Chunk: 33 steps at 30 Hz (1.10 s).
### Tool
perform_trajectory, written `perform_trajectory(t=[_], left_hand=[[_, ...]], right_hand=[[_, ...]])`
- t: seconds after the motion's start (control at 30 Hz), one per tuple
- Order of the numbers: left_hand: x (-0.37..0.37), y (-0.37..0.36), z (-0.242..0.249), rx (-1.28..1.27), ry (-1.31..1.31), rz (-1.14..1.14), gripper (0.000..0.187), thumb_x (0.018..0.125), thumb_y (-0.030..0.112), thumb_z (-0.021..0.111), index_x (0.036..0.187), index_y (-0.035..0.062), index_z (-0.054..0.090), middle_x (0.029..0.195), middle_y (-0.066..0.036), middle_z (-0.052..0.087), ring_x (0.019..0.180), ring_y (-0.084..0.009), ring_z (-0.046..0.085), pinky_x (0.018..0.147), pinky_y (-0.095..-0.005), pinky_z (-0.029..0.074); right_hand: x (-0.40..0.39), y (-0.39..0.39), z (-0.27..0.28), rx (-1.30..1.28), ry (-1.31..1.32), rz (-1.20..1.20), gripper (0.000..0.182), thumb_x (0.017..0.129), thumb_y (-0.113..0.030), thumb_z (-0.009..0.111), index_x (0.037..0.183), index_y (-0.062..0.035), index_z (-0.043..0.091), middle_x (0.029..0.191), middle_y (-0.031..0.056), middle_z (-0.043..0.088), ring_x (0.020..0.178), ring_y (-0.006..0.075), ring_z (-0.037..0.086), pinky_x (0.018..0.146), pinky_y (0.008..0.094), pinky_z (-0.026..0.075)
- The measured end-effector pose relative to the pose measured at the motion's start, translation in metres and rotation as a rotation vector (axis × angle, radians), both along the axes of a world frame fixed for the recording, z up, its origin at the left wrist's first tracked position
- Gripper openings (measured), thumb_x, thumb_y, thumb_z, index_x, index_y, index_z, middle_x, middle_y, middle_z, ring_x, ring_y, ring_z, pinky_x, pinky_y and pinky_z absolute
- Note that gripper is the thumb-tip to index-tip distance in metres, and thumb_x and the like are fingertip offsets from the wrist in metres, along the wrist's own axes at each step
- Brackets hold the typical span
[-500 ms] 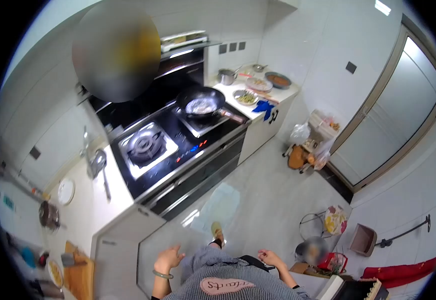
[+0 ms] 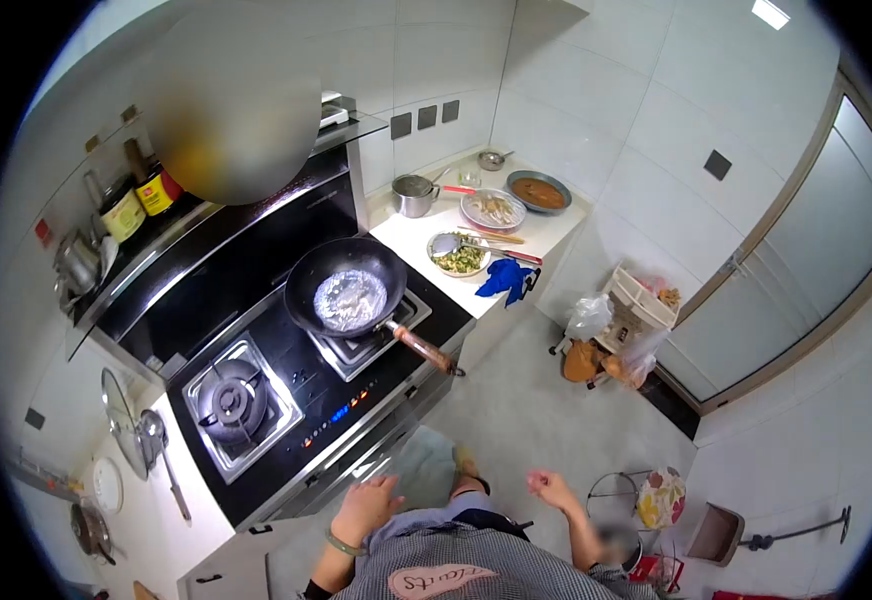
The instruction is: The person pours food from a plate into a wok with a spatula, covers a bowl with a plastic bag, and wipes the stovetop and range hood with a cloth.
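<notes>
My left hand (image 2: 366, 508), with a green bangle at the wrist, hangs over the front of the stove with nothing in it and its fingers apart. Off to the right, my right hand (image 2: 553, 490) is held in front of my body over the floor, empty, fingers loosely bent. Neither hand touches anything. Beyond them a black wok (image 2: 301, 290) rests on the right burner with clear liquid and some whitish stuff inside. Its wooden handle (image 2: 421, 348) points toward me. The left burner (image 2: 231, 400) has no pan on it.
On the right counter are a metal pot (image 2: 415, 196), a plate of chopped green food (image 2: 461, 258) with a spatula (image 2: 501, 252) across it, a blue cloth (image 2: 504, 281) and a bowl of brown liquid (image 2: 539, 192). A ladle (image 2: 169, 460) and glass lid (image 2: 121, 415) are left.
My view has moved closer to the stove, so the wok looks larger. Both hands have come up a little, and the left is now nearer the stove's front edge.
</notes>
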State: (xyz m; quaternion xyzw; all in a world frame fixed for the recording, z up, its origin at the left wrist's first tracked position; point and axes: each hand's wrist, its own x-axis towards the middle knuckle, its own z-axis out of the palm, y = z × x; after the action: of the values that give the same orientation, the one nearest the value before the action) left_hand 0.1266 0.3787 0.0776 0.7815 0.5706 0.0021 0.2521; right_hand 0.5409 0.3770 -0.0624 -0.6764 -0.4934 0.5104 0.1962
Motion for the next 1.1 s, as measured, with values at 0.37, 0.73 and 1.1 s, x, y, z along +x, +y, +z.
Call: perform_trajectory(t=[0.37,0.73,1.1], left_hand=[[0.047,0.129,-0.001,-0.145,-0.092,0.597,0.05,0.087,0.036,0.058,0.127,0.0062,0.051,0.116,-0.02,0.058,0.105,-0.0403,0.056,0.088,-0.0452,0.046],[0.08,0.121,-0.005,-0.406,-0.293,1.027,0.067,0.085,0.034,0.065,0.143,0.0195,0.035,0.146,-0.015,0.035,0.133,-0.0438,0.029,0.108,-0.0577,0.025],[0.086,0.155,-0.011,-0.36,-0.202,1.023,0.048,0.09,0.034,0.056,0.126,0.0034,0.052,0.113,-0.023,0.061,0.105,-0.0405,0.057,0.09,-0.0431,0.046]], right_hand=[[0.034,0.517,0.048,0.695,0.091,-0.062,0.028,0.096,-0.017,0.047,0.117,-0.002,0.057,0.087,0.0077,0.064,0.072,0.0143,0.061,0.068,0.0269,0.048],[0.055,0.714,-0.035,0.705,-0.78,0.35,0.047,0.076,-0.018,0.063,0.121,-0.0095,0.055,0.122,0.0121,0.045,0.117,0.0324,0.041,0.096,0.0498,0.032],[0.068,0.707,-0.008,0.999,-0.689,0.445,0.02,0.088,-0.019,0.056,0.105,-0.0104,0.059,0.099,0.0073,0.06,0.1,0.0265,0.053,0.088,0.0423,0.036]])
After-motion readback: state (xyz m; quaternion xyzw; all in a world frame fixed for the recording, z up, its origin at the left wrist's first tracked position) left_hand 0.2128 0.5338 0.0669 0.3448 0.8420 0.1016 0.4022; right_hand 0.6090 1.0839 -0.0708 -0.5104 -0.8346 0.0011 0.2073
